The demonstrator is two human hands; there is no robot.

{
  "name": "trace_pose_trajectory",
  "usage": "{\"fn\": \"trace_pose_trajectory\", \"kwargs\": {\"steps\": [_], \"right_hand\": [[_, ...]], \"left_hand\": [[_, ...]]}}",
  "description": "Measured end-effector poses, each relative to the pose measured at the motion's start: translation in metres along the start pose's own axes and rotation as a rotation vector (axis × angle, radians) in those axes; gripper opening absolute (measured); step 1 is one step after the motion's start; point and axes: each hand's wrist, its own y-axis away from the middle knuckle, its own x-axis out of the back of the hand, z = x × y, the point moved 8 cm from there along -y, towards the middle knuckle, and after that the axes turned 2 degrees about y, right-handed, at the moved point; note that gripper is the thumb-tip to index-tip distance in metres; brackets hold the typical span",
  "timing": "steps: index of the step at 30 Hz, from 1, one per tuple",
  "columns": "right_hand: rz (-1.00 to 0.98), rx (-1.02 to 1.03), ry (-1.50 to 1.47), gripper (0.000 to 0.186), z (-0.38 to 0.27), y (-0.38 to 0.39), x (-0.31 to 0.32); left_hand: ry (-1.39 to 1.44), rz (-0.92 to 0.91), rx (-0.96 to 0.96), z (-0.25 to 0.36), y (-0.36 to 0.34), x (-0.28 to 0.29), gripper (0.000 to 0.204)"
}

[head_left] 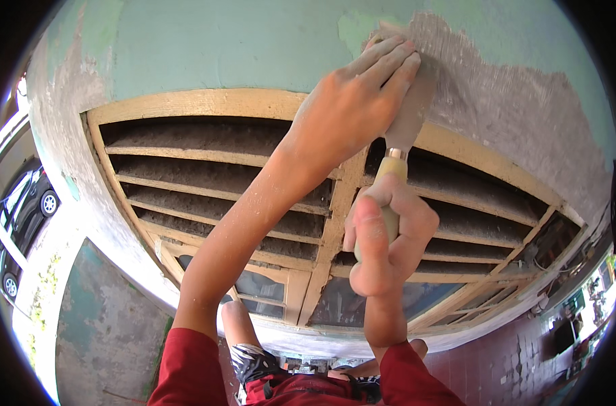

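My right hand [394, 237] is wrapped round the pale handle of a scraper [416, 111], its thumb toward me. The wide, dusty metal blade points up and meets the wall [497, 88] just over a wooden frame. My left hand [362, 95] reaches across from the left with its fingers stretched out flat, lying on the blade near its tip; its thumb is hidden. Pale dust coats the fingers of both hands. Around the blade, green paint gives way to a rough, grey, scratched patch on the right.
Below the hands is a cream wooden vent frame [206, 101] with dusty slats [213, 186] and glass panes underneath. My legs show at the bottom, above a reddish tiled floor [480, 362]. A dark car [27, 223] stands outside at far left, beyond a weathered grey-green panel [105, 325].
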Motion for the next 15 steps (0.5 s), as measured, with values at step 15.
{"fn": "trace_pose_trajectory", "kwargs": {"steps": [15], "right_hand": [[-0.003,0.005,-0.042,0.024,-0.002,-0.003,-0.004]], "left_hand": [[-0.027,-0.006,0.001,-0.001,-0.002,0.004,0.043]]}}
